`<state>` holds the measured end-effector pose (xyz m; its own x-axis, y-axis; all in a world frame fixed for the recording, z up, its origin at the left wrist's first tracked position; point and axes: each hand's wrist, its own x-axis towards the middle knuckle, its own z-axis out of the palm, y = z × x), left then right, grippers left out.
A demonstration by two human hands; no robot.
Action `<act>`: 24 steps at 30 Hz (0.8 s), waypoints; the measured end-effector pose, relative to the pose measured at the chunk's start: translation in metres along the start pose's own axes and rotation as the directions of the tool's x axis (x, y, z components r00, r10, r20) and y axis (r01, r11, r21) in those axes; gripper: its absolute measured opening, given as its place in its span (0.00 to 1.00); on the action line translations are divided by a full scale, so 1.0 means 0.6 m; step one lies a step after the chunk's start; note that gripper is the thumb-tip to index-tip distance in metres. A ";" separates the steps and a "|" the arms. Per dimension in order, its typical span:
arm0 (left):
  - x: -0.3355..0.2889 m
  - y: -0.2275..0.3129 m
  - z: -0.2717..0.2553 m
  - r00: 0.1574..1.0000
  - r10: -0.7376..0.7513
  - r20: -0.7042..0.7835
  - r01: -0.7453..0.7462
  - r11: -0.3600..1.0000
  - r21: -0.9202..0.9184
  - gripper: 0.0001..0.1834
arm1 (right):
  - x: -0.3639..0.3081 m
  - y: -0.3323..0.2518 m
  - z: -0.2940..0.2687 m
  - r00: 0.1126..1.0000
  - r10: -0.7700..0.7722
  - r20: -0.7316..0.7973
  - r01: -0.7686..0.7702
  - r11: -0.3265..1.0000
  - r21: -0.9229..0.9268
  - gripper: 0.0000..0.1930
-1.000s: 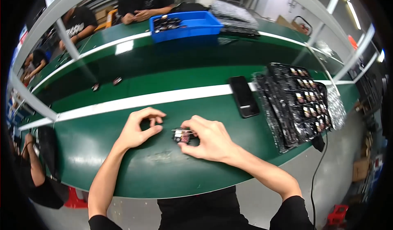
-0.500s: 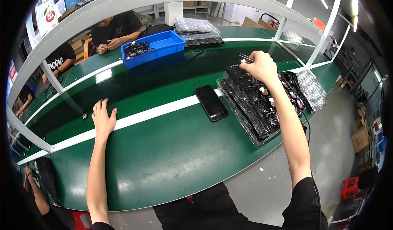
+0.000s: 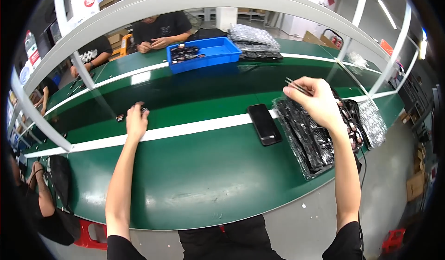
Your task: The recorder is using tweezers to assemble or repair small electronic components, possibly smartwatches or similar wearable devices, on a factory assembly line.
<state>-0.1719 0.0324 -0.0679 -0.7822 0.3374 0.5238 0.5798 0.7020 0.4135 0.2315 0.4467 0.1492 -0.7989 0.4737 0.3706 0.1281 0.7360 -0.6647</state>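
In my right hand [image 3: 320,105] I hold thin metal tweezers [image 3: 297,86], fingers closed round them, above a stack of black plastic trays [image 3: 308,142]. Small parts [image 3: 354,132] with coppery and pale bits show in the trays beyond my wrist; my hand and forearm cover much of the stack. My left hand [image 3: 136,123] rests on the green bench, fingers drawn together at a small dark part [image 3: 143,109], which they partly hide. Just left of those fingers lies another small dark part [image 3: 120,117].
A black phone [image 3: 264,125] lies on the bench [image 3: 208,176] between my hands. Beyond stands a blue bin [image 3: 218,51] holding dark parts, beside wrapped trays [image 3: 255,40]. White frame bars [image 3: 194,0] arch overhead. A cable [image 3: 364,176] hangs beside my right arm. Other people sit across and at left.
My right hand has drawn back nearer to me from the trays' far side, still holding the tweezers. My left fingers, spread before, have come together at a small dark part. The view has shifted.
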 end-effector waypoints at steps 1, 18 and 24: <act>0.001 -0.008 -0.002 1.000 0.027 -0.014 -0.028 0.999 -0.033 0.23 | -0.016 -0.024 0.037 0.998 -0.024 0.064 0.016 0.991 0.132 0.18; -0.233 0.238 -0.075 0.749 0.614 0.251 -0.398 0.718 -0.571 0.14 | -0.117 0.069 0.395 0.952 -0.056 0.300 -0.083 0.899 0.429 0.14; -0.236 0.223 -0.103 0.774 0.563 0.291 -0.366 0.772 -0.519 0.25 | -0.119 0.061 0.411 0.956 -0.125 0.266 0.010 0.918 0.396 0.13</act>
<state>0.0306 0.0396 -0.0407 -0.3452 0.8387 0.4212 0.8526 0.0927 0.5143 0.1481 0.3207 -0.0617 -0.9358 0.2323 0.2650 -0.1230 0.4895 -0.8633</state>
